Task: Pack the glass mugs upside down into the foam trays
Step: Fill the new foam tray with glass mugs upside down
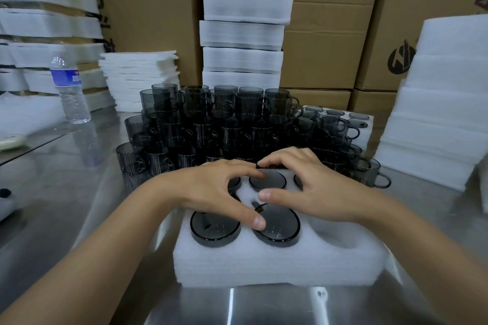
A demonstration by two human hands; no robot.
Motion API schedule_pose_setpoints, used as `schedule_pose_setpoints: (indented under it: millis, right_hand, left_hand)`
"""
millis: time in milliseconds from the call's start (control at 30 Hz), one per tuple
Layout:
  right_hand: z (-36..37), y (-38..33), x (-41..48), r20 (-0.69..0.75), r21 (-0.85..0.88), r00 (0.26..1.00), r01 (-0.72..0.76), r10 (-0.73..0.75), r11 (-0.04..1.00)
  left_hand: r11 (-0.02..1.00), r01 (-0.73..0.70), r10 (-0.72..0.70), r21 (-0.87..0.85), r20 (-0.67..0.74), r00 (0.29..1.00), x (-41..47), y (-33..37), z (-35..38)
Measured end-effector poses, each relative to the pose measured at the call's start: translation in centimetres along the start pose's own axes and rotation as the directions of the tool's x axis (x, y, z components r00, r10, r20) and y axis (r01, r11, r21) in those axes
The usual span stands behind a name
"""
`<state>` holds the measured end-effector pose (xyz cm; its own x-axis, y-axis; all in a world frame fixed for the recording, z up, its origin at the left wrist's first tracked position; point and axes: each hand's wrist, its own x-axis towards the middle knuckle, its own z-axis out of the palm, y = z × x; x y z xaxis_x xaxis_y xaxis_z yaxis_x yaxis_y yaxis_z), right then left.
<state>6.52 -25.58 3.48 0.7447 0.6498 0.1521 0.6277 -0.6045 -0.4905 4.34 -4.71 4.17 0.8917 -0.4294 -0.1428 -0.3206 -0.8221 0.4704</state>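
Far left, a water bottle (70,90). Your left hand (211,190) lies spread on the foam tray (277,264), thumb on the front-middle mug (280,232), gripping nothing. The back-middle mug (268,181) sits upside down in its pocket, both hands touching it. Your right hand (314,192) is splayed too, holding nothing. Far right, a foam stack (435,113).

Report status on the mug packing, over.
Left hand and right hand spread over foam tray, fingertips on back-middle mug. Front-left mug, front-middle mug seated upside down; front-right pocket empty. Loose mugs crowd tray's far edge.
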Motion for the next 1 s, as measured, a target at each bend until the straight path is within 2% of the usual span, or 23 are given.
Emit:
schedule_pose_setpoints:
  millis: [167, 433, 733, 900, 933, 1000]
  right_hand:
    - [0.4, 0.0, -0.1, 0.064, -0.134, 0.998, -0.006, 0.015, 0.991]
    - [0.3, -0.2, -0.1, 0.060, -0.158, 0.998, 0.006, 0.003, 0.987]
    - [0.2, 0.4, 0.1, 0.050, -0.131, 0.999, 0.026, -0.019, 0.991]
    - [-0.6, 1.2, 0.4, 0.105, 0.005, 0.994, 0.019, -0.019, 1.000]
    - [-0.9, 1.4, 0.5, 0.070, 0.069, 0.997, 0.017, -0.022, 0.997]
    - [-1.6, 1.8, 0.8, -0.122, 0.226, 0.993, 0.034, -0.007, 0.974]
  left_hand:
    - [1.000, 0.016, -0.017, 0.015, 0.019, 1.000, -0.1, 0.1, -0.1]
    - [0.997, 0.029, -0.028, 0.067, -0.025, 0.999, 0.2, 0.0, 0.4]
    - [0.999, 0.021, -0.018, 0.029, -0.091, 0.996, 0.7, -0.3, 0.8]
    - [0.998, 0.022, -0.015, 0.061, -0.118, 0.993, 0.9, -0.2, 1.0]
    - [0.997, 0.024, -0.015, 0.074, -0.120, 0.993, 0.9, -0.2, 1.0]
    - [0.996, 0.021, -0.011, 0.084, -0.124, 0.992, 0.9, -0.3, 1.1]
